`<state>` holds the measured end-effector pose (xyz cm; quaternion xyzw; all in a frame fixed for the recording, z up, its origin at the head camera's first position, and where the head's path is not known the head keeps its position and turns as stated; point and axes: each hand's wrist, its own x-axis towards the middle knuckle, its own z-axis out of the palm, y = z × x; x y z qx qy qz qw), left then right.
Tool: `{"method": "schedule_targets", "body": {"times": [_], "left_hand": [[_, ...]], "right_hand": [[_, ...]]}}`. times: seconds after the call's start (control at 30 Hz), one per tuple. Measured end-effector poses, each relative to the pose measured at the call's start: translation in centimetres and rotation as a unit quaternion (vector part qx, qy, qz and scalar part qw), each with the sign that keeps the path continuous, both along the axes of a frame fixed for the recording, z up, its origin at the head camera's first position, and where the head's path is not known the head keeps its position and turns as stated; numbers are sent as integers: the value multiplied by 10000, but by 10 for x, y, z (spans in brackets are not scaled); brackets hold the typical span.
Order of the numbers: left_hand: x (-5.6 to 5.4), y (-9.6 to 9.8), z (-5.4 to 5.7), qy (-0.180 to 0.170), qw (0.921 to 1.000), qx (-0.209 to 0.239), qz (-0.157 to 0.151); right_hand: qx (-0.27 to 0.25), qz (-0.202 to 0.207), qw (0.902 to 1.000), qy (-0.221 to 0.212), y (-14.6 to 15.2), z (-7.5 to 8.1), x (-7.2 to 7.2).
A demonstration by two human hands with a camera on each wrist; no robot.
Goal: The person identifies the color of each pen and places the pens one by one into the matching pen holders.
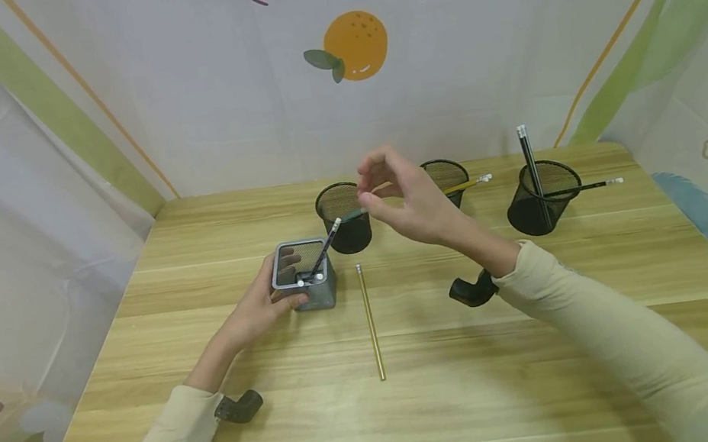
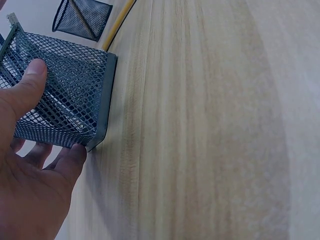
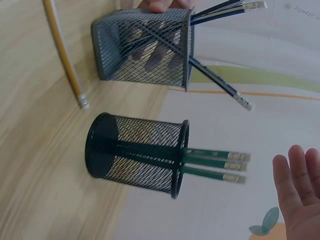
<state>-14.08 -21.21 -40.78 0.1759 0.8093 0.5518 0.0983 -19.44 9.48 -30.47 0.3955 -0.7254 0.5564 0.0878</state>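
Observation:
My left hand (image 1: 253, 313) grips a grey square mesh pencil holder (image 1: 319, 297), thumb on one side and fingers around the other. Dark blue pencils (image 3: 220, 81) with white eraser ends lean in it. Above and beside a round black mesh cup (image 3: 137, 150) is my right hand (image 1: 410, 204), fingers loosely bent and holding nothing. Three green pencils (image 3: 212, 162) stick out of that cup; in the right wrist view the fingertips are apart from them. A yellow pencil (image 1: 371, 322) lies on the table in front of the cup, its eraser end away from me.
Partly behind my right forearm stands another black mesh cup (image 1: 446, 171) with yellow pencils (image 1: 469, 184). Farther right, a third black cup (image 1: 529, 212) holds black pencils (image 1: 529, 154), one slanting out to the right. A printed curtain (image 1: 224, 102) hangs at the table's (image 1: 466, 404) back edge.

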Motion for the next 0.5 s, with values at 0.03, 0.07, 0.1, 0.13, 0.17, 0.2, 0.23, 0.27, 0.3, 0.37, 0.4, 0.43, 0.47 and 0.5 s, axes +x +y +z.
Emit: {"method": "schedule_targets", "body": {"times": [0.03,0.07,0.1,0.13,0.17,0.2,0.23,0.27,0.3,0.37,0.4,0.43,0.47,0.5], "left_hand": [[0,0,0,1,10000,-4,1],[0,0,0,-1,10000,-8,1],[0,0,0,-4,10000,-14,1],[0,0,0,-7,10000,-18,2],[0,0,0,-10,10000,-19,5],[0,0,0,-14,10000,-19,8],[0,0,0,-14,10000,-20,12],[0,0,0,-12,10000,-21,11],[0,0,-1,-9,10000,-22,9],[0,0,-1,-11,10000,-19,11],[0,0,-1,-15,10000,-15,10],[0,0,0,-17,10000,-9,8],[0,0,0,-24,10000,-7,7],[0,0,0,-26,10000,-2,5]], "right_hand": [[58,-39,10000,-10,2,-1,0],[85,-61,9999,-37,5,-1,0],[108,-78,9999,-54,7,-2,0],[126,-98,9998,-81,9,-3,0],[141,-115,9998,-102,11,-3,0],[152,-127,9997,-111,14,-4,0],[166,-135,9997,-113,16,-4,0],[178,-145,9997,-121,18,-5,0],[203,-163,9996,-125,20,-5,0],[268,-211,9993,-144,23,-7,0],[312,-236,9991,-147,25,-7,0],[356,-268,9989,-155,27,-8,0],[400,-305,9986,-157,28,-9,0],[438,-330,9984,-159,30,-11,0]]}}
